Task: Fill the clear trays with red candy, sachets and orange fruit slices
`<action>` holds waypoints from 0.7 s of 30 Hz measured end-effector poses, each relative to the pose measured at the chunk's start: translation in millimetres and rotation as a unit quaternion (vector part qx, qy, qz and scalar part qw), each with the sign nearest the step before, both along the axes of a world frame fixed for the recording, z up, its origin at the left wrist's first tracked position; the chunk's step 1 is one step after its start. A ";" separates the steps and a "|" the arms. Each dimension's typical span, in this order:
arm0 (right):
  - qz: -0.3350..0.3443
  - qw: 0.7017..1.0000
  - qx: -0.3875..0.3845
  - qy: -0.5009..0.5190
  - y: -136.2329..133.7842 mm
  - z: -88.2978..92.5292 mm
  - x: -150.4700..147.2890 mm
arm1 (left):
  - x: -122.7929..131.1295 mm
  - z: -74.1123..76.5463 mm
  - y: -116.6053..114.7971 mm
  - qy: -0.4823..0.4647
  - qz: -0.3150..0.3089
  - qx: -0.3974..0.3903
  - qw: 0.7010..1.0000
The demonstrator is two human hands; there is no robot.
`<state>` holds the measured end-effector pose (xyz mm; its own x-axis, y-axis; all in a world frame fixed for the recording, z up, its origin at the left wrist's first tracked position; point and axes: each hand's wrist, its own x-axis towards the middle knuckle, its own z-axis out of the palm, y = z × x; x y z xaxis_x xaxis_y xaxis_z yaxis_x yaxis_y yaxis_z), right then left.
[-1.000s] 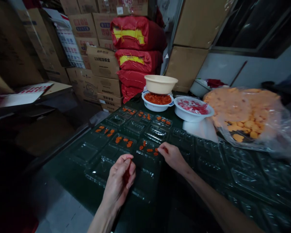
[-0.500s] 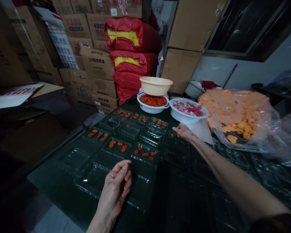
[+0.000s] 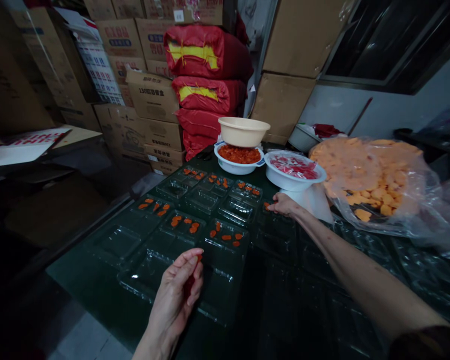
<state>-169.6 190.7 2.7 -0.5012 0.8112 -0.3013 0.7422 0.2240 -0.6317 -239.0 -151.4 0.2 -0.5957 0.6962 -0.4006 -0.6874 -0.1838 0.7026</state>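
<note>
L hand (image 3: 180, 286) pinching orange slices (image 3: 199, 258). R hand (image 3: 284, 204) at clear tray (image 3: 274, 234), can't tell grip. Loose L pinch might spill some.

Table (image 3: 90, 280): dark green top. Left part carried six clear trays (image 3: 217, 280) in two rows of three, set close together; more stood to the right, outlines dim. A white basin (image 3: 237, 168) rested at the far end, a white tub (image 3: 290, 183) just right of it. A clear, filled bag (image 3: 416, 187) lay beyond the tub, farther right.
</note>
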 end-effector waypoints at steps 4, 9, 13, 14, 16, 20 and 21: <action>0.003 0.999 0.027 -0.018 2.7 0.7 2.6 | -2.0 -0.5 -0.7 0.002 0.013 0.001 1.000; 0.008 0.996 0.083 -0.042 0.2 0.8 7.5 | -1.0 -3.2 0.1 0.012 0.000 0.008 1.000; 0.031 0.983 0.153 -0.095 -5.5 -5.4 -0.2 | 0.5 -6.4 1.6 0.006 0.011 -0.015 1.000; 0.032 0.979 0.170 -0.111 -7.3 -7.5 -3.3 | 0.8 -6.9 2.2 0.002 0.013 -0.020 1.000; 0.030 0.970 0.197 -0.137 -11.0 -11.3 -9.7 | 1.2 -7.6 3.4 -0.010 0.012 -0.029 0.999; 0.023 0.967 0.210 -0.142 -15.3 -14.0 -19.2 | 1.9 -6.6 6.0 -0.023 0.025 -0.036 0.999; 0.021 0.969 0.208 -0.134 -15.3 -13.2 -20.3 | 1.9 -5.6 6.3 -0.024 0.030 -0.032 0.999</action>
